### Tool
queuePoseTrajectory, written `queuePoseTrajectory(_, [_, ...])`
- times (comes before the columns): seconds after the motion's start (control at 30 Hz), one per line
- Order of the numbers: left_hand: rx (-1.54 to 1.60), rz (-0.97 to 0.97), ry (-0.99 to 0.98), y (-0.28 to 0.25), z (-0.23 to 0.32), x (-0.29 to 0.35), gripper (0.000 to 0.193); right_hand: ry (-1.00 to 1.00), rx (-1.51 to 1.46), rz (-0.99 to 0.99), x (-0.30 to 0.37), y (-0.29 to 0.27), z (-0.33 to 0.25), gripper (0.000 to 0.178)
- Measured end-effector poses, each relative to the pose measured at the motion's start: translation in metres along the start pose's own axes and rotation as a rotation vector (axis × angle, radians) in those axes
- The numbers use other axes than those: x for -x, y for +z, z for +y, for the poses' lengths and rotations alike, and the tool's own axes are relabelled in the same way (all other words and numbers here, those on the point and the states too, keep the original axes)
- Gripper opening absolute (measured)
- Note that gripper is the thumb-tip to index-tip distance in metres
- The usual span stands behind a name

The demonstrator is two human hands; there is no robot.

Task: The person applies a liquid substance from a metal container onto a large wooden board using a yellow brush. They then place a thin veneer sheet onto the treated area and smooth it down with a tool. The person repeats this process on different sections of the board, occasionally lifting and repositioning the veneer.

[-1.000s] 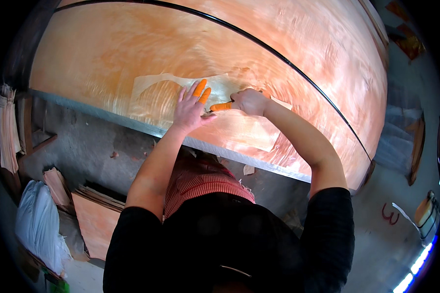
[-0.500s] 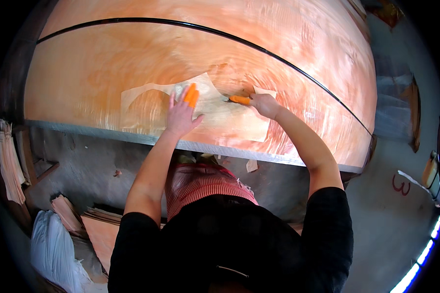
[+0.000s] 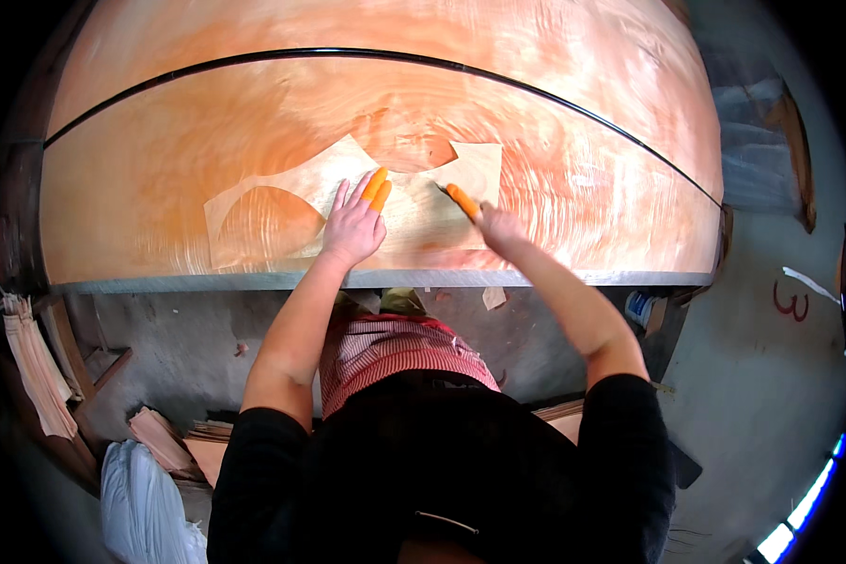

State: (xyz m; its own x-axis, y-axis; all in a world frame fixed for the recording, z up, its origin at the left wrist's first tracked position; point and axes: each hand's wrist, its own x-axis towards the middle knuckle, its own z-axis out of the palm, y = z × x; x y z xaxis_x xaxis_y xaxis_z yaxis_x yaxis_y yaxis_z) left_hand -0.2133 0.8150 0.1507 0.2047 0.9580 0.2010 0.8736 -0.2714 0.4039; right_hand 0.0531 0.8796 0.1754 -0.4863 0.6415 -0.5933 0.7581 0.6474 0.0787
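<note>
So the left hand [image 3: 352, 233] is palm-down on a pale sheet [image 3: 423, 222], fingers a bit apart, though the two in orange covers [image 3: 378, 182] sit close together. The right hand [image 3: 502, 231] has its fingers clamped on a dark-tipped tool [image 3: 444, 190] over the same sheet. Can't tell if the orange bit by the tip is a finger cover or a handle, or whether the tip's touching. The sheet's lying close to the table's [image 3: 611, 221] near edge, a touch left of the middle, with a rounded gap toward its left end and a notch in its far edge. Beyond it, a thin black strip [image 3: 329, 53] runs across the table. Light scrap [image 3: 493, 297] on the floor [image 3: 179, 329] below the near edge.
</note>
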Motion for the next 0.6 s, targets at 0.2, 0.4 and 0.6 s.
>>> queuePoseTrajectory(0.2, [-0.026,-0.037,-0.001,0.0,0.001,0.0,0.048,0.417,-0.52,0.124,0.055,0.074,-0.042,0.039])
queuePoseTrajectory(0.4, [-0.048,-0.061,0.005,-0.001,0.004,-0.002,0.05,0.386,-0.496,0.125,0.076,0.084,-0.049,0.042])
queuePoseTrajectory(0.6, [-0.078,-0.091,-0.003,-0.001,0.006,-0.003,0.049,0.333,-0.422,0.174,0.084,0.071,-0.052,0.046])
